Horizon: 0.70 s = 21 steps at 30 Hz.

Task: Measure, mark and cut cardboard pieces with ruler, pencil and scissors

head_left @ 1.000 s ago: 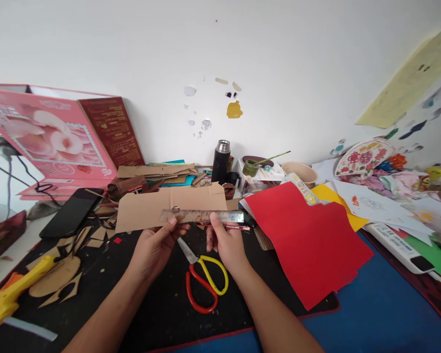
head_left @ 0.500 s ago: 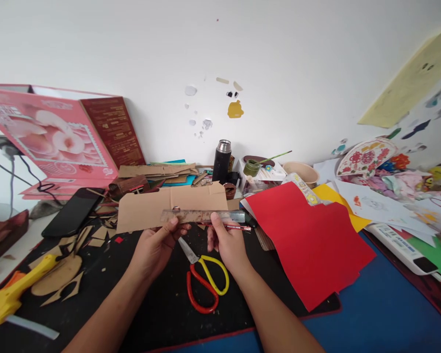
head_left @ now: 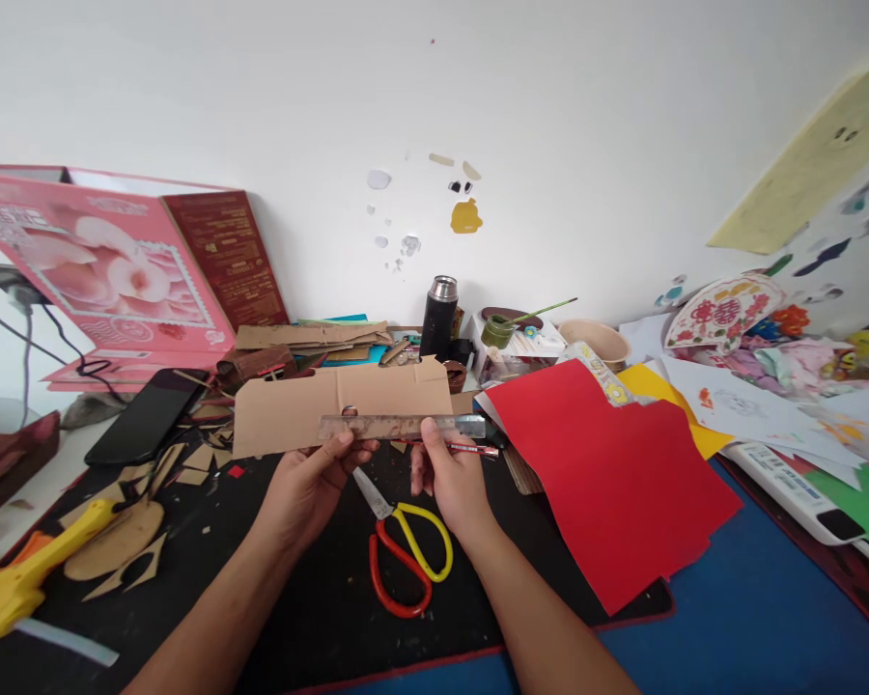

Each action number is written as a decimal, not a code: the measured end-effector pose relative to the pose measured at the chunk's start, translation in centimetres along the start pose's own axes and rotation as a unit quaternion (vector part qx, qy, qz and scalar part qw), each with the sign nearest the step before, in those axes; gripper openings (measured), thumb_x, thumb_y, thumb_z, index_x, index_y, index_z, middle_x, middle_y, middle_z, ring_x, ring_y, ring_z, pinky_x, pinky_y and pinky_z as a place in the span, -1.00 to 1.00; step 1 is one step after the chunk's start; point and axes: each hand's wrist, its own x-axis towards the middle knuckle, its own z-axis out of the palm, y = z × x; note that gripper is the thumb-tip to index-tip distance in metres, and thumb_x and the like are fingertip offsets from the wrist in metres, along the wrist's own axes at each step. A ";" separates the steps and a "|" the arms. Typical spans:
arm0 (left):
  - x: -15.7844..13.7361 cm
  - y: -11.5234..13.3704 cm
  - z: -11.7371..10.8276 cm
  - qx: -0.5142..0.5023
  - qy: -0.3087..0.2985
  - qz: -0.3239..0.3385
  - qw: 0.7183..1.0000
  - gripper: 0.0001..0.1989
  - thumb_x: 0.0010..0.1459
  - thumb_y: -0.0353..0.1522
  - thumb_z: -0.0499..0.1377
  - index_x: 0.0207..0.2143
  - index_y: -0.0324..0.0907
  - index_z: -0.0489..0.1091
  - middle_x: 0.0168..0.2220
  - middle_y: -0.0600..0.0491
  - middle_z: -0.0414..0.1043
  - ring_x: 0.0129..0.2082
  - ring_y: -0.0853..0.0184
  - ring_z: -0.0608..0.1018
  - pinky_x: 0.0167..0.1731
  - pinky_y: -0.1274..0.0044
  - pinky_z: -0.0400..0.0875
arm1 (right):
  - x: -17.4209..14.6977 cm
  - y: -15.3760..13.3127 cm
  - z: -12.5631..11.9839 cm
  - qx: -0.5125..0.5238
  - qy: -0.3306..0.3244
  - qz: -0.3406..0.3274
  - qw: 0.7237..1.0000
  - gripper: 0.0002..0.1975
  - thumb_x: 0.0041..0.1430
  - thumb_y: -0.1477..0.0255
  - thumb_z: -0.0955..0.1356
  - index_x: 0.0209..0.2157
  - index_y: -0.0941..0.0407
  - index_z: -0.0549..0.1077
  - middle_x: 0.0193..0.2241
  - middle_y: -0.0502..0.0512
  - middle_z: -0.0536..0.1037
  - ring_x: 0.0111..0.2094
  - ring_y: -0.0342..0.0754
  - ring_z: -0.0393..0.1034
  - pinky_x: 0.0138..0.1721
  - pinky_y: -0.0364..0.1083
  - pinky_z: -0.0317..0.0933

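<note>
My left hand (head_left: 305,487) pinches a clear, stained ruler (head_left: 391,427) near its left end, thumb on top and fingers curled underneath. Toward the ruler's other end, my right hand (head_left: 453,481) presses its thumb on it. A slim red pen (head_left: 482,450) juts out from behind the right fingers, partly hidden by them. Directly behind the ruler is a flat piece of cardboard (head_left: 275,410) with a creased, notched upper edge; whether the left fingers also touch it, I cannot tell. Scissors (head_left: 406,560) with one red and one yellow handle lie between my forearms, blades slightly apart.
Red paper (head_left: 615,473) lies on the right. A yellow glue gun (head_left: 40,574), cardboard scraps (head_left: 120,541) and a black phone (head_left: 145,415) are on the left. A black flask (head_left: 438,319) stands at the back, near a pink box (head_left: 116,261). A dark mat (head_left: 319,618) covers the front.
The whole view has shifted very slightly. Both hands keep the same hold on the ruler, and nothing has been picked up or let go.
</note>
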 end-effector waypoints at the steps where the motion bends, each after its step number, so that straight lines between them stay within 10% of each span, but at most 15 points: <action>1: 0.0 0.0 0.0 0.000 -0.002 -0.001 1.000 -0.66 -0.23 -0.31 0.65 -0.40 -0.26 0.70 -0.40 -0.06 0.69 -0.44 0.28 0.69 -0.34 0.55 0.66 | 0.0 0.0 0.0 -0.001 0.001 0.000 1.000 -0.26 0.18 -0.28 0.37 -0.65 0.10 0.38 -0.77 -0.03 0.33 -0.74 -0.17 0.29 -0.69 -0.21 -0.05; 21: -0.2 0.2 -0.1 -0.009 -0.013 -0.023 1.000 -0.67 -0.20 -0.31 0.63 -0.38 -0.29 0.69 -0.40 -0.08 0.70 -0.42 0.24 0.70 -0.33 0.52 0.65 | -0.1 0.1 0.0 -0.008 0.004 0.004 1.000 -0.26 0.20 -0.26 0.38 -0.67 0.11 0.38 -0.77 -0.02 0.33 -0.74 -0.19 0.26 -0.68 -0.20 -0.07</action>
